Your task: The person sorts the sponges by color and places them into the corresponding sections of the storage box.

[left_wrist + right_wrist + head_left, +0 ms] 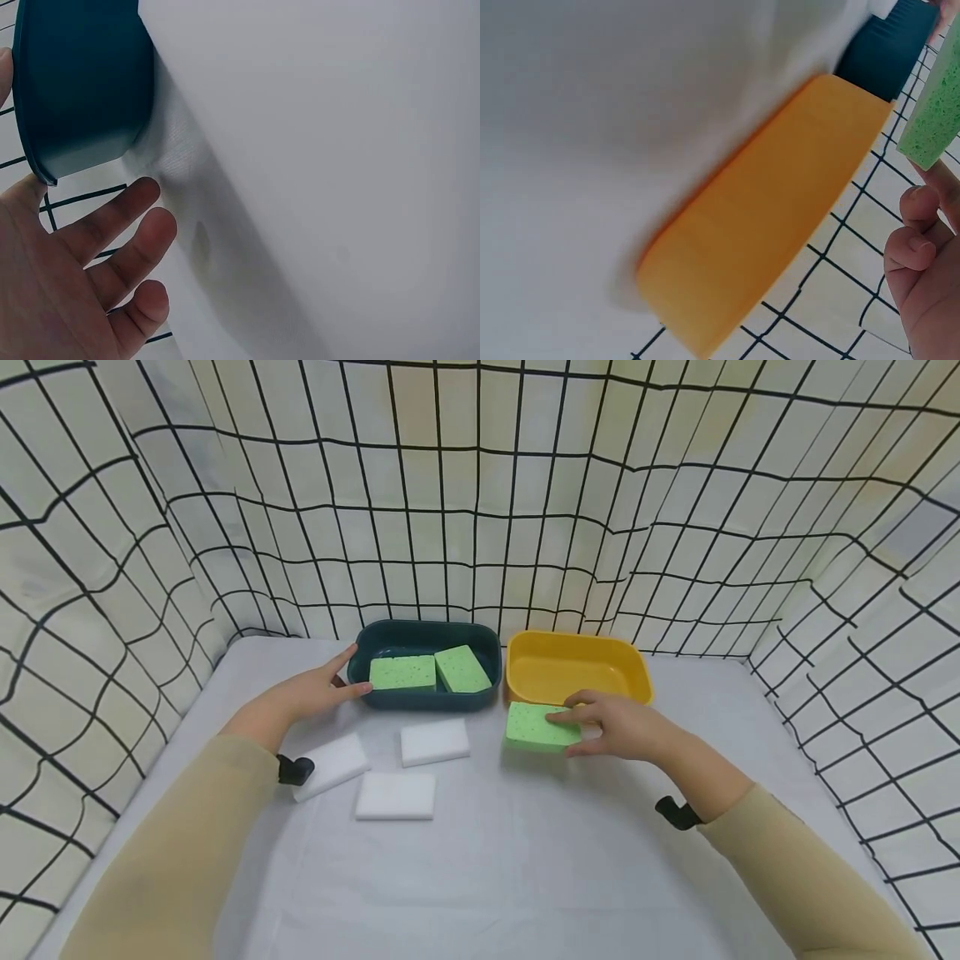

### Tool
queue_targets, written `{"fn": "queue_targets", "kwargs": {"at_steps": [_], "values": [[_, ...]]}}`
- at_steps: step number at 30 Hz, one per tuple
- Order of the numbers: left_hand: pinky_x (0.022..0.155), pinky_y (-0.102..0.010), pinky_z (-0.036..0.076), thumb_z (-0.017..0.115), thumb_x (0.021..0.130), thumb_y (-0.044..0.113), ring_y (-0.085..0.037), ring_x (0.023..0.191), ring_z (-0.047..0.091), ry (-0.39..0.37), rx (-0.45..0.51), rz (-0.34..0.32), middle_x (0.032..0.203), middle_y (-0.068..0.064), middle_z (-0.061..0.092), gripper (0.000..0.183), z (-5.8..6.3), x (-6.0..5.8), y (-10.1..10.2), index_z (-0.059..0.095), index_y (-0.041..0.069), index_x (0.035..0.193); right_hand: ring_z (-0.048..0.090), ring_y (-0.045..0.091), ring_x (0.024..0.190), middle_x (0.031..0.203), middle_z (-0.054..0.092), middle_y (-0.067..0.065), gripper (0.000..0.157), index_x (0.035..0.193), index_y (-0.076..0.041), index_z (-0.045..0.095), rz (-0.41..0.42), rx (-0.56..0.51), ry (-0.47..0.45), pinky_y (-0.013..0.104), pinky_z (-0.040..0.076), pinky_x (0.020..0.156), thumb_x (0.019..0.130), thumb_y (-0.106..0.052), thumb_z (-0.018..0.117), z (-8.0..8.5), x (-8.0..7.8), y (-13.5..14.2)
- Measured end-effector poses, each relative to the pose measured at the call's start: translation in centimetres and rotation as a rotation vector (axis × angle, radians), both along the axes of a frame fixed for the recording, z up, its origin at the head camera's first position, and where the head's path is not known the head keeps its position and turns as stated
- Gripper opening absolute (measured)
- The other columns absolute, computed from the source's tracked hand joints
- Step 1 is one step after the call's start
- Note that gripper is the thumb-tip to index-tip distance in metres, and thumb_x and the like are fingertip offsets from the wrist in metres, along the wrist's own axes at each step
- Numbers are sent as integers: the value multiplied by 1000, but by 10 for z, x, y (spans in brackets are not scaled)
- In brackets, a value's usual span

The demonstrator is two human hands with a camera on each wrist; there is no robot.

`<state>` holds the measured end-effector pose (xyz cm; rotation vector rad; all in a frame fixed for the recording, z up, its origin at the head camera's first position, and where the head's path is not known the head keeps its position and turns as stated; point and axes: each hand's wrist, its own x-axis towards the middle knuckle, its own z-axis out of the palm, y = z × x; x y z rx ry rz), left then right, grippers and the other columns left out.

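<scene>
In the head view my right hand (622,727) pinches a green sponge (536,727) between thumb and fingers, just in front of the yellow tray (577,662). In the right wrist view the sponge (936,105) is held up beside the tray, with the other fingers bent below it. My left hand (311,693) rests at the left end of the dark teal tray (450,702), thumb and forefinger spread along its rim. Its other fingers (131,255) are apart and off the tray. Two green sponges (402,673) lie inside the teal tray.
Three white sponge blocks (435,742) lie on the white-covered table (510,877) in front of the teal tray, one partly behind the left wrist. The trays stand side by side near the back edge. Black netting (480,518) over pale cloth encloses the back and sides.
</scene>
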<state>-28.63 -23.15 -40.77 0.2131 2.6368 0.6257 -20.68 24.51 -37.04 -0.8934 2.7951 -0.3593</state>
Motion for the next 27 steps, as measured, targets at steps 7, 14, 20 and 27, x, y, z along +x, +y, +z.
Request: {"fn": "queue_targets", "kwargs": {"at_steps": [7, 14, 20, 27], "values": [[106, -71, 24, 42, 90, 77, -49, 133, 41, -7, -5, -2, 144, -29, 45, 100, -1, -3, 0, -15, 31, 158, 59, 26, 99, 133, 57, 2, 54, 135, -37, 63, 28, -43, 24, 34, 50, 80, 83, -43, 79, 8, -18, -16], [106, -71, 23, 43, 89, 78, -49, 134, 39, -8, -10, 3, 145, -28, 44, 101, -2, -3, 0, -15, 32, 158, 58, 23, 104, 135, 56, -1, 51, 134, -42, 62, -13, -31, 18, 36, 49, 82, 85, -45, 77, 14, -34, -33], [106, -72, 23, 42, 89, 79, -50, 134, 39, -13, -12, 3, 145, -29, 44, 101, -4, -4, -1, -15, 31, 158, 50, 25, 125, 145, 49, -1, 53, 136, -48, 57, -99, -17, -58, 44, 44, 101, 85, -56, 72, 19, -52, -54], [106, -71, 24, 42, 89, 78, -49, 133, 40, -12, -12, 4, 144, -29, 44, 101, -3, -3, -1, -15, 31, 158, 46, 26, 129, 148, 46, 2, 58, 139, -43, 56, -91, 5, -63, 47, 41, 106, 85, -57, 71, 21, -78, -86]]}}
